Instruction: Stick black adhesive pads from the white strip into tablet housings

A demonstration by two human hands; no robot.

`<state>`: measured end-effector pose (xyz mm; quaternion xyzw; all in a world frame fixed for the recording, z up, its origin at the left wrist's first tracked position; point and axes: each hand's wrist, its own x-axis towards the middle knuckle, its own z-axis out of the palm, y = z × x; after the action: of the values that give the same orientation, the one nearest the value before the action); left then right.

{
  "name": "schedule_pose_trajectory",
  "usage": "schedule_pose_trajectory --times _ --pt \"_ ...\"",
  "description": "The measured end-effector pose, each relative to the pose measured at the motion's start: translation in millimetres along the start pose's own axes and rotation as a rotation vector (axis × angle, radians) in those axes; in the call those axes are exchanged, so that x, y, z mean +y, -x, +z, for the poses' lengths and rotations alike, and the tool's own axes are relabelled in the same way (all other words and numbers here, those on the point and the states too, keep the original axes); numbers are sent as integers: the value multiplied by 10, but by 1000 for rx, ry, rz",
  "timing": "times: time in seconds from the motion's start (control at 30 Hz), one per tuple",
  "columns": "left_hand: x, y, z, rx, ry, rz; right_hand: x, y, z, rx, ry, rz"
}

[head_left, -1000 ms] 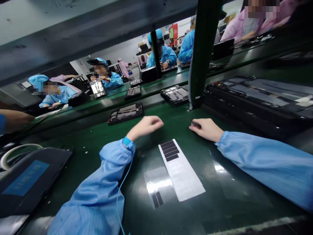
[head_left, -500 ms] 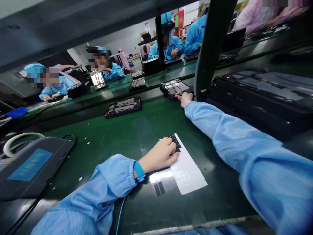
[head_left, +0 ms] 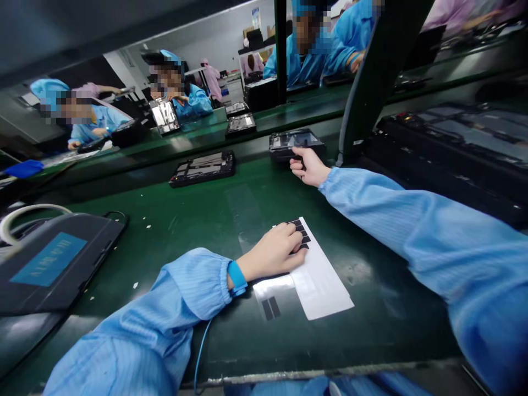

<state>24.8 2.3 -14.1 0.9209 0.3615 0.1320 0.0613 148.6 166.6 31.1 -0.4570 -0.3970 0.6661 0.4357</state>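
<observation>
Right hand (head_left: 310, 166): fingers pinch a black device (head_left: 289, 139) by its edge, twelve o'clock from the left hand (head_left: 274, 252); left fingers curl over a white sheet (head_left: 324, 289), any pinch hidden.

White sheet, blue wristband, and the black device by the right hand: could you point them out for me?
White sheet (head_left: 318, 276), head view: its bare lower part.
Blue wristband (head_left: 236, 276), head view: middle of the band.
Black device (head_left: 293, 141), head view: its upper face.

My left hand (head_left: 274, 250) hides some black strips (head_left: 304, 232) on the white sheet (head_left: 324, 289), my right hand (head_left: 310, 166) covers part of the dark device (head_left: 284, 141), and the blue label's (head_left: 48, 259) lettering is blurred.
</observation>
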Motion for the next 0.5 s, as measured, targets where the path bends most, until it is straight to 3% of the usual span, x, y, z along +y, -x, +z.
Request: schedule_pose_trajectory --times 0.17,0.3,0.5 --pt "-53 -20 -99 -101 6 -39 158 1002 -262 -44 -22 216" --pt "-144 -23 -212 -222 95 -95 275 1776 -591 9 -10 349" --pt "-92 -30 -234 -182 245 -80 424 2575 -1166 159 384 395"
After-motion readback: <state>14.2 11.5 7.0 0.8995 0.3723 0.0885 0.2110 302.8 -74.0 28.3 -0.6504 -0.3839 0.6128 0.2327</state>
